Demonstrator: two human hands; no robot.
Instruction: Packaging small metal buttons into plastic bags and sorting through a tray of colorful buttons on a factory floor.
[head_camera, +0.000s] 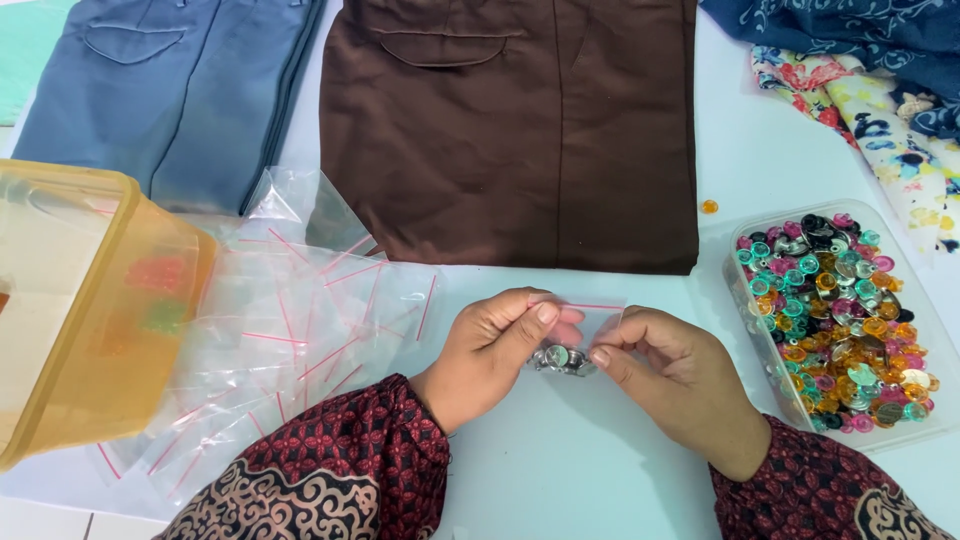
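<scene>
- Small clear plastic zip bag with a red seal line (580, 330) sits pinched between both hands, just above the white counter (560, 470), holding a few silvery round buttons (560, 358) at its bottom.
- Left hand (495, 350) has its grip clamped on the bag's left top edge, thumb over fingers.
- Right hand (675, 375) is pinched tight on the right edge, same deal.
- Just to the right: a clear plastic tub of colourful shiny buttons (840, 320).
- To the left, a loose pile of empty zip bags (290, 320), next to a translucent orange plastic box (90, 300).
- Further back, folded brown trousers (510, 130) and blue trousers (170, 90).
</scene>
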